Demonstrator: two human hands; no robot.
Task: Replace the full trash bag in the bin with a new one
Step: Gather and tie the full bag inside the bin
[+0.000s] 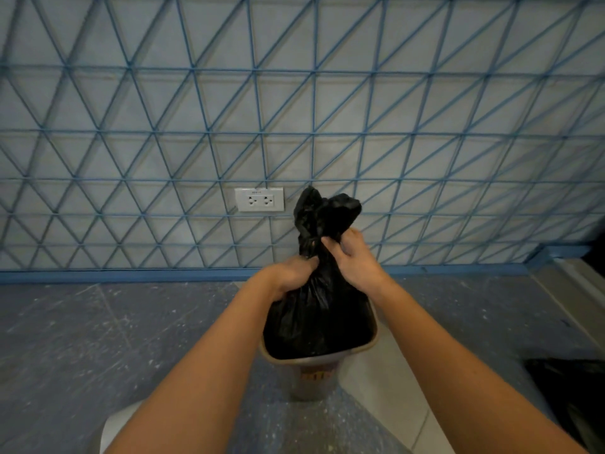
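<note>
Both hands grip the gathered neck of a black trash bag (319,309), left hand (292,276) below right hand (355,261), fingers closed around the plastic. The bag's lower part is hidden inside the grey bin (316,376) on the floor (98,339).

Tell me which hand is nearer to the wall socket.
Left. The left hand grips the black trash bag at its neck, below and slightly right of the wall socket. The right hand holds the bag's far side, farther right of the socket.
</note>
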